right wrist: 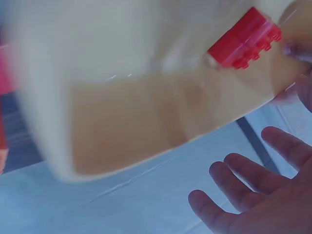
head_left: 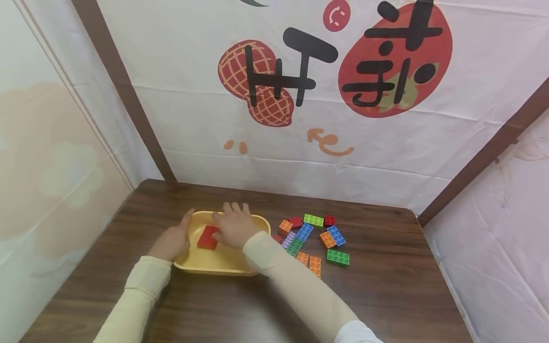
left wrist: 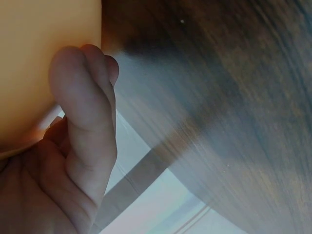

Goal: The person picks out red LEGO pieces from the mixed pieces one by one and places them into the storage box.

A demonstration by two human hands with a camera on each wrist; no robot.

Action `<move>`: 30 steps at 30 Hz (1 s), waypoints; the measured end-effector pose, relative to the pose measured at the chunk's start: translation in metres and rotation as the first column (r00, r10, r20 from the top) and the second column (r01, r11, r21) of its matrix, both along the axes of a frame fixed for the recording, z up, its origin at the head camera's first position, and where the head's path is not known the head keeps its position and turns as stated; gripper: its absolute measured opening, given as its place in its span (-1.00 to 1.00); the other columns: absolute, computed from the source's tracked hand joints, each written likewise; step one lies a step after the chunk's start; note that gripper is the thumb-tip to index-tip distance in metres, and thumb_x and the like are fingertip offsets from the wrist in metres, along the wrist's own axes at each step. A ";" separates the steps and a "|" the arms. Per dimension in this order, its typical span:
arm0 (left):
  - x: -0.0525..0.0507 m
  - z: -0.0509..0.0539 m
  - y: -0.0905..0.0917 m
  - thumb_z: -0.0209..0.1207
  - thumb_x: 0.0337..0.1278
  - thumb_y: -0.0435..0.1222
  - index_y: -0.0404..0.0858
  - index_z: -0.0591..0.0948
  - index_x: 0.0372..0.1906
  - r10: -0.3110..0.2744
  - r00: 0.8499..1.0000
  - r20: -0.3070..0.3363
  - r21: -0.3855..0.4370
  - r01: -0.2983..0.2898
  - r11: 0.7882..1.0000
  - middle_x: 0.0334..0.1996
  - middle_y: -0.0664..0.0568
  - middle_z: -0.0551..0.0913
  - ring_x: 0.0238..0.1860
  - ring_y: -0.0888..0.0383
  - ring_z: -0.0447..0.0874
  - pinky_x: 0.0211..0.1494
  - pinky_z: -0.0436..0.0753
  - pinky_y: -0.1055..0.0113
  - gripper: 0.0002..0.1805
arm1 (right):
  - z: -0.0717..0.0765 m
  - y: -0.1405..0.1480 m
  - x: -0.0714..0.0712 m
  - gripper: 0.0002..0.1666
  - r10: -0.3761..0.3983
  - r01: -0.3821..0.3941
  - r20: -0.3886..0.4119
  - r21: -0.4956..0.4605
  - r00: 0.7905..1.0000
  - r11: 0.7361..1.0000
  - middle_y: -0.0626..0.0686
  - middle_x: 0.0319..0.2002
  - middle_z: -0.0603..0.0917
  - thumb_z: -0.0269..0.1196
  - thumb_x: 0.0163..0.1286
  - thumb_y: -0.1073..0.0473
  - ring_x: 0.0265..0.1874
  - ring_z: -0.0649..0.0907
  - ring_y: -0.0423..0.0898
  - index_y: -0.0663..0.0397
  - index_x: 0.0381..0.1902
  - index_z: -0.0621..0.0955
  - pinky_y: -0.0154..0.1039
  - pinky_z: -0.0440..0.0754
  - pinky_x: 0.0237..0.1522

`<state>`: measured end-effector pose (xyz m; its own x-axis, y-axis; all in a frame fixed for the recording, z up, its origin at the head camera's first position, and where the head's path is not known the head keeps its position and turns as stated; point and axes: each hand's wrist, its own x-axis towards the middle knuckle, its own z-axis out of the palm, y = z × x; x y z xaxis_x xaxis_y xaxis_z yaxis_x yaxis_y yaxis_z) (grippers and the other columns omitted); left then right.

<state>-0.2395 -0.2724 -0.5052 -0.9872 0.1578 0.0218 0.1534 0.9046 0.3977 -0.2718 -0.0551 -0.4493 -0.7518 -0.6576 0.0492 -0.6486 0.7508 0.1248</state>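
Observation:
A yellow plastic tray sits on the left part of the table. My left hand grips its left end; in the left wrist view the left fingers bend against the outer wall. Inside the tray lies a red toy brick, whose studs face sideways in the right wrist view. Over the tray, my right hand reaches past the brick with its fingers spread. In the right wrist view the right hand has extended fingers with nothing between them, apart from the brick.
Right of the tray several loose toy bricks lie on the brown wooden table, among them a green brick, a lime brick, a blue brick and an orange brick. Printed white cloth hangs behind the table.

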 end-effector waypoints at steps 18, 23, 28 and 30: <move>-0.003 0.001 -0.001 -0.07 0.25 -0.47 -0.31 -0.11 0.57 0.008 0.998 0.064 -0.023 -0.007 1.000 -0.58 -0.16 0.55 -0.55 -0.06 0.54 -0.32 0.59 -0.12 -0.18 | 0.001 0.074 -0.006 -0.17 -0.124 0.129 0.104 -0.041 0.987 0.991 0.13 0.49 0.29 0.09 0.40 -0.45 0.44 0.29 0.12 -0.28 0.51 0.37 0.23 0.21 0.37; -0.004 0.001 -0.001 -0.09 0.28 -0.45 -0.31 -0.12 0.58 0.009 0.998 0.068 -0.016 -0.008 1.000 -0.58 -0.16 0.54 -0.55 -0.07 0.54 -0.33 0.59 -0.14 -0.20 | 0.004 0.096 -0.006 -0.17 -0.159 0.171 0.125 -0.084 0.979 0.982 0.13 0.49 0.29 0.17 0.37 -0.42 0.44 0.29 0.14 -0.27 0.50 0.38 0.24 0.19 0.38; -0.006 0.000 -0.003 -0.10 0.30 -0.44 -0.30 -0.14 0.58 0.006 0.997 0.082 -0.014 -0.005 1.000 -0.54 -0.22 0.57 -0.52 -0.10 0.58 -0.30 0.59 -0.17 -0.19 | 0.005 0.122 -0.002 -0.20 -0.180 0.194 0.137 -0.103 0.974 0.976 0.16 0.49 0.29 0.19 0.39 -0.38 0.44 0.29 0.15 -0.24 0.49 0.40 0.24 0.19 0.38; -0.007 -0.001 -0.003 -0.10 0.30 -0.43 -0.30 -0.14 0.59 0.007 0.996 0.087 -0.016 -0.005 1.000 -0.52 -0.24 0.59 -0.51 -0.11 0.59 -0.29 0.59 -0.18 -0.19 | 0.004 0.132 0.001 -0.20 -0.187 0.204 0.146 -0.113 0.971 0.972 0.16 0.48 0.30 0.20 0.39 -0.37 0.44 0.30 0.16 -0.22 0.48 0.40 0.25 0.19 0.38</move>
